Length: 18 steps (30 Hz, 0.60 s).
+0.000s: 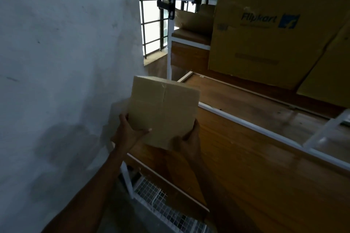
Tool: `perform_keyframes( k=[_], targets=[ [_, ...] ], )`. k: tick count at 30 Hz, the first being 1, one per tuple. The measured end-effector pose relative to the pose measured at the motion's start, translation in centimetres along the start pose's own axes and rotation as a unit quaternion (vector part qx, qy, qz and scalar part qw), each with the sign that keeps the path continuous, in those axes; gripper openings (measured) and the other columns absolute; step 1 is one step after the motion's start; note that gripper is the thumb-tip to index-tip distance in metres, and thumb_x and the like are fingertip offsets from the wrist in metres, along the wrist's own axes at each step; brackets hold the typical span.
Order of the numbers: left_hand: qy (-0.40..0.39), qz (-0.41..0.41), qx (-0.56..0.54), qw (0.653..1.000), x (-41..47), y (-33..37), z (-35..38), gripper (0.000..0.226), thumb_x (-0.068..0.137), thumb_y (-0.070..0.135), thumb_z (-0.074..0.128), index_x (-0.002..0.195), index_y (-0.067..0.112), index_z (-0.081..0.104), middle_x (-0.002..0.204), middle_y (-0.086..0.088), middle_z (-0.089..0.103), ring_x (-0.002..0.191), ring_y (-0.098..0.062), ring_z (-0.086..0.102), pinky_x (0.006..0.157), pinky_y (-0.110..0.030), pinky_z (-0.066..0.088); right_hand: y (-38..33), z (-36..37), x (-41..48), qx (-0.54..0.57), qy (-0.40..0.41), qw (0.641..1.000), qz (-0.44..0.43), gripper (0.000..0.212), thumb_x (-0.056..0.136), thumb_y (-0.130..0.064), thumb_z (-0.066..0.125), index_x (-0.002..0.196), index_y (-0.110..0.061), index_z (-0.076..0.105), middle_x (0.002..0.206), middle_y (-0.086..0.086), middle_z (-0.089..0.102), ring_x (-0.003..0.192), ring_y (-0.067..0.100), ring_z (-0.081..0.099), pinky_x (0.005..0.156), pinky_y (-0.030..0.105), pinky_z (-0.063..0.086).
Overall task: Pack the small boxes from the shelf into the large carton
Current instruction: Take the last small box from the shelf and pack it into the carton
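Note:
A small tan cardboard box [163, 109] is held up in the middle of the view, tilted, with a taped seam down its top face. My left hand [130, 130] grips its lower left corner, thumb on the top face. My right hand [190, 138] holds its lower right edge from below. The box hangs just off the left end of the wooden shelf [246, 157] with its white metal frame. A large brown carton [265, 43] printed with a blue logo stands on the shelf at the back right.
A pale wall [66, 62] fills the left side, close to my left arm. A barred window [151, 15] is behind the shelf's white upright. A white wire rack [161, 204] lies low beneath the shelf. More cardboard sits on upper shelf levels.

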State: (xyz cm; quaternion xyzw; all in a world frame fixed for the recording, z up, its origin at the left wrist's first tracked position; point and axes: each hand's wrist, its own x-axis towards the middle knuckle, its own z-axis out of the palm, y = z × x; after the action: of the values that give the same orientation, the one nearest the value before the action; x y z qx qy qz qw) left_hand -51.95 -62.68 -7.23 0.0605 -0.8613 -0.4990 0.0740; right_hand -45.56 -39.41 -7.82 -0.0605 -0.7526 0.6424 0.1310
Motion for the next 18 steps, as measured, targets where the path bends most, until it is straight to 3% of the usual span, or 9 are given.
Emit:
perform_keyframes(
  k=[3, 5, 6, 8, 9, 11, 12, 15, 18],
  targets=[
    [-0.079, -0.016, 0.011, 0.997, -1.4, -1.9, 1.4, 0.137, 0.048, 0.067, 0.091, 0.154, 0.019, 0.018, 0.156, -0.013, 0.039, 0.138, -0.033, 0.046, 0.108, -0.056, 0.046, 1.0, -1.3, -1.1, 0.032, 0.039, 0.997, 0.050, 0.057, 0.098, -0.027, 0.066, 0.146, -0.028, 0.036, 0.138, -0.015, 0.052, 0.117, -0.004, 0.055, 0.098, 0.035, 0.052],
    [-0.093, -0.034, 0.002, 0.995, -2.0, -2.9, 1.9, 0.135, 0.062, 0.059, 0.091, 0.161, 0.018, 0.009, 0.164, -0.011, 0.027, 0.147, -0.032, 0.034, 0.117, -0.054, 0.037, 2.1, -1.7, -1.5, 0.055, 0.071, 0.991, 0.095, 0.032, 0.105, -0.033, 0.050, 0.137, -0.030, 0.046, 0.137, -0.006, 0.056, 0.121, 0.015, 0.058, 0.105, 0.053, 0.048],
    [-0.092, -0.045, -0.025, 0.994, -2.2, -3.0, 2.1, 0.130, 0.066, 0.067, 0.085, 0.162, 0.019, 0.012, 0.164, -0.010, 0.029, 0.147, -0.031, 0.035, 0.117, -0.052, 0.038, 2.6, -1.9, -1.6, 0.073, 0.083, 0.987, 0.120, 0.030, 0.103, -0.042, 0.046, 0.131, -0.033, 0.050, 0.134, -0.006, 0.059, 0.120, 0.020, 0.059, 0.105, 0.059, 0.047],
    [-0.069, -0.065, -0.112, 0.989, -3.1, -1.7, 2.1, 0.111, 0.075, 0.084, 0.062, 0.158, 0.018, 0.029, 0.155, -0.008, 0.043, 0.139, -0.028, 0.046, 0.111, -0.040, 0.045, 2.7, -2.1, -1.6, 0.110, 0.099, 0.975, 0.165, 0.050, 0.091, -0.069, 0.040, 0.124, -0.035, 0.056, 0.125, -0.009, 0.062, 0.115, 0.017, 0.060, 0.105, 0.063, 0.046],
    [-0.044, -0.079, -0.148, 0.985, -3.3, -1.0, 1.8, 0.096, 0.086, 0.080, 0.050, 0.155, 0.014, 0.037, 0.150, -0.009, 0.048, 0.136, -0.027, 0.048, 0.108, -0.034, 0.044, 2.4, -2.3, -1.4, 0.123, 0.103, 0.970, 0.182, 0.070, 0.082, -0.085, 0.036, 0.126, -0.034, 0.056, 0.124, -0.010, 0.063, 0.115, 0.017, 0.060, 0.106, 0.063, 0.046],
    [0.005, -0.089, -0.194, 0.977, -1.7, -1.7, 1.3, 0.079, 0.097, 0.071, 0.037, 0.152, 0.015, 0.045, 0.150, -0.009, 0.050, 0.138, -0.027, 0.047, 0.114, -0.039, 0.038, 1.2, -2.6, -0.8, 0.127, 0.092, 0.966, 0.205, 0.106, 0.062, -0.105, 0.032, 0.136, -0.032, 0.053, 0.130, -0.007, 0.060, 0.118, 0.020, 0.058, 0.107, 0.064, 0.043],
    [0.011, -0.104, -0.207, 0.973, 0.2, -3.5, 1.4, 0.085, 0.091, 0.082, 0.035, 0.151, 0.022, 0.048, 0.150, -0.005, 0.052, 0.138, -0.026, 0.048, 0.117, -0.047, 0.037, 0.5, -2.7, -0.3, 0.127, 0.074, 0.966, 0.212, 0.111, 0.059, -0.107, 0.032, 0.140, -0.033, 0.049, 0.135, -0.005, 0.057, 0.118, 0.020, 0.056, 0.107, 0.064, 0.042],
    [-0.041, -0.140, -0.220, 0.965, 4.2, -5.8, 0.5, 0.106, 0.068, 0.103, 0.034, 0.149, 0.036, 0.048, 0.147, 0.003, 0.056, 0.137, -0.027, 0.051, 0.113, -0.059, 0.039, -1.1, -3.2, 1.0, 0.130, 0.015, 0.959, 0.253, 0.091, 0.079, -0.093, 0.032, 0.151, -0.037, 0.038, 0.146, 0.001, 0.048, 0.132, 0.032, 0.048, 0.104, 0.069, 0.039],
    [-0.109, -0.148, -0.226, 0.956, 1.8, 2.3, -2.0, 0.103, 0.071, 0.097, 0.040, 0.150, 0.031, 0.048, 0.140, -0.003, 0.058, 0.127, -0.031, 0.055, 0.108, -0.059, 0.043, -2.2, -4.4, 2.5, 0.148, -0.020, 0.937, 0.315, 0.084, 0.084, -0.088, 0.038, 0.152, -0.038, 0.038, 0.156, 0.007, 0.041, 0.142, 0.042, 0.038, 0.105, 0.072, 0.034]
  ],
)
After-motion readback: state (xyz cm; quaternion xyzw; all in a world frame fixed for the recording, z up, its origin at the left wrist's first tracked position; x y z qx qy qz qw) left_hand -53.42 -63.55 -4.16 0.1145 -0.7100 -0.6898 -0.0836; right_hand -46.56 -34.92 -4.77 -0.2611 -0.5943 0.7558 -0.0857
